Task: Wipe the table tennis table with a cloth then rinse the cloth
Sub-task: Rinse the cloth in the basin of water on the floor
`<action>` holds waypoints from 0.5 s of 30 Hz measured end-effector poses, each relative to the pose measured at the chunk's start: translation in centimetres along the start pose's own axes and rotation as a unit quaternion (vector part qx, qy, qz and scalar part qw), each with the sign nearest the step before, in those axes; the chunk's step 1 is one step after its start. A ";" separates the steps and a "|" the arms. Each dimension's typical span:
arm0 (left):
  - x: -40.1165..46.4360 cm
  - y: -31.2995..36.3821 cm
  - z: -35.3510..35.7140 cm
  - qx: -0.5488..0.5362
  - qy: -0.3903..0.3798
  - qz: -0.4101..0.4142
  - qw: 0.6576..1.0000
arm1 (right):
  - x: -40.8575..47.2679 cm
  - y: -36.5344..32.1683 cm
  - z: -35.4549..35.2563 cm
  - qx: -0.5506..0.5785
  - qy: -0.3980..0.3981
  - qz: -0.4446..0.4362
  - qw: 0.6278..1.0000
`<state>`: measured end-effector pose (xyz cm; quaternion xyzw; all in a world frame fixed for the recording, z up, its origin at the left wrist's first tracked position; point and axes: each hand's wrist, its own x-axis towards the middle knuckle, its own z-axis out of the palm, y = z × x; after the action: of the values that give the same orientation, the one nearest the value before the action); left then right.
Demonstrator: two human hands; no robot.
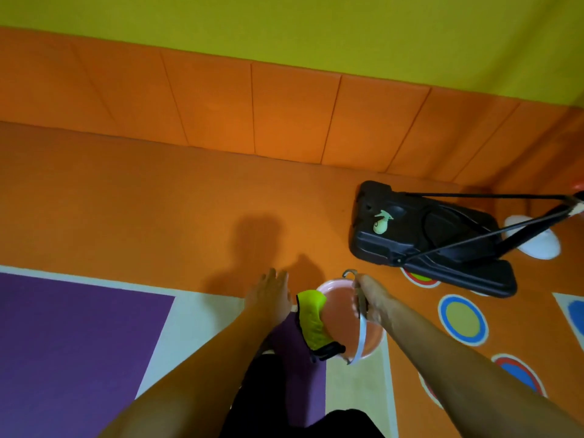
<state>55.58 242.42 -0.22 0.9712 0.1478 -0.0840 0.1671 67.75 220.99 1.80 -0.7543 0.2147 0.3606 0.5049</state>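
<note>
My right hand (368, 298) grips the bucket (344, 320) handle; left hand (271, 295) spread; limp cloth (311, 317) lifts anywhere.

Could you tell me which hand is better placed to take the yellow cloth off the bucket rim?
The left hand. It is open and free right beside the yellow cloth draped on the pink bucket, while the right hand grips the bucket handle.

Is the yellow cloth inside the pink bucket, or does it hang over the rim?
It hangs over the rim: the cloth drapes across the near-left edge of the bucket, part inside, part outside.
</note>
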 end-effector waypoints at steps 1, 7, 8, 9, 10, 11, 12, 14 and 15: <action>2.9 -0.4 0.0 0.001 -0.005 0.003 1.000 | 2.2 -1.6 0.2 0.001 0.005 0.002 1.000; 18.5 -0.6 -2.1 -0.060 -0.053 0.015 0.997 | 13.2 -10.5 1.1 0.034 0.041 0.037 0.998; 20.9 -0.6 -2.5 -0.058 -0.059 0.017 0.996 | 14.9 -11.9 1.2 0.040 0.039 0.039 0.998; 23.2 -0.4 -2.9 -0.057 -0.064 0.019 0.996 | 16.5 -13.3 1.3 0.045 0.038 0.042 0.997; 25.4 -0.3 -3.2 -0.053 -0.068 0.022 0.996 | 18.1 -14.6 1.3 0.049 0.039 0.047 0.997; 27.4 -0.2 -3.5 -0.048 -0.070 0.026 0.996 | 19.5 -15.9 1.4 0.054 0.044 0.053 0.996; 29.3 0.0 -3.7 -0.045 -0.072 0.027 0.996 | 20.9 -17.3 1.4 0.061 0.049 0.060 0.995; 32.7 0.2 -4.0 -0.053 -0.080 0.018 0.995 | 24.0 -19.7 1.5 0.073 0.047 0.072 0.994; 34.3 0.2 -4.0 -0.055 -0.083 0.013 0.995 | 25.5 -20.8 1.5 0.076 0.045 0.073 0.993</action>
<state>88.43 252.47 -3.74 0.9521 0.1253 -0.1535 0.2329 98.05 231.69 -5.35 -0.7115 0.3182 0.3447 0.5232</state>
